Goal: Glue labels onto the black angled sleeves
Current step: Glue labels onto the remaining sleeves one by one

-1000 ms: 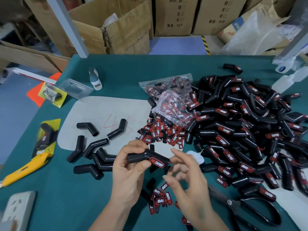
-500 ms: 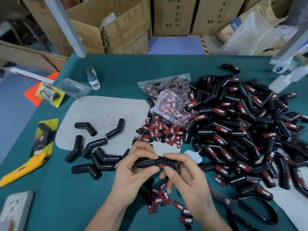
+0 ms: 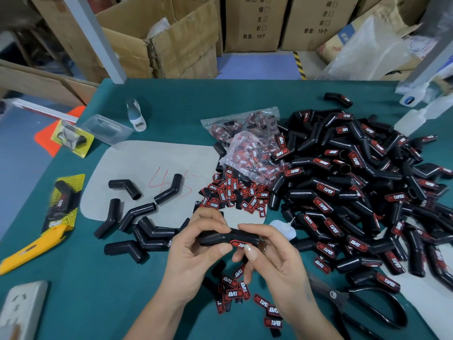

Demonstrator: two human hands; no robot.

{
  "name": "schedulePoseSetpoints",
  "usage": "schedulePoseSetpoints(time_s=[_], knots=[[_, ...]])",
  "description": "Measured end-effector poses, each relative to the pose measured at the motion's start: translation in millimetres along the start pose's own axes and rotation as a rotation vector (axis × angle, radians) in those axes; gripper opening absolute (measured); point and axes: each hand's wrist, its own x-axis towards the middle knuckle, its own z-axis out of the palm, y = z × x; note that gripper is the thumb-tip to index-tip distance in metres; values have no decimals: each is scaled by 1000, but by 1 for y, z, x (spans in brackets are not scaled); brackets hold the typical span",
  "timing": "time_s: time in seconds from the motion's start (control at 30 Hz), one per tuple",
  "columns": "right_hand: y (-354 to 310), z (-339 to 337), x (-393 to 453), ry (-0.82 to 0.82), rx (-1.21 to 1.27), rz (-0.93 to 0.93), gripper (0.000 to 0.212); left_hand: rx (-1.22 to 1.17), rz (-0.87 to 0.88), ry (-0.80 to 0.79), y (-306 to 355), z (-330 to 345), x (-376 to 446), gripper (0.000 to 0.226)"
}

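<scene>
Sleeve (image 3: 221,238) | lies crosswise between hands | left hand (image 3: 193,249) grips plain end | right hand (image 3: 272,253) pinches label (image 3: 241,245) end

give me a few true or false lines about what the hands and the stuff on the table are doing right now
1. Both hands hold one black angled sleeve. True: left hand and right hand grip it.
2. That sleeve has no label. False: a red label sits on it.
3. The yellow utility knife lies right of the scissors. False: it lies far left; the scissors are at right.
4. Unlabelled sleeves lie left of the hands. True.
5. The labelled pile is on the right. True.
</scene>
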Motion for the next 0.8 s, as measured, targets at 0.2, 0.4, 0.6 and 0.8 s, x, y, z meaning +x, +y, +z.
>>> schedulePoseSetpoints(time_s=[0.2,0.4,0.6,0.8], knots=[[5,-2,1,-13,19,-6,35,-5,-1,2,-1,0,0,20],[12,-6,2,-32,43,-1,36,3,-4,4,-2,0,-1,20],[16,-7,2,-42,54,15,39,-3,-9,14,-1,-1,-1,20],[16,-5,2,-45,39,10,40,-28,-19,35,-1,-1,-1,21]])
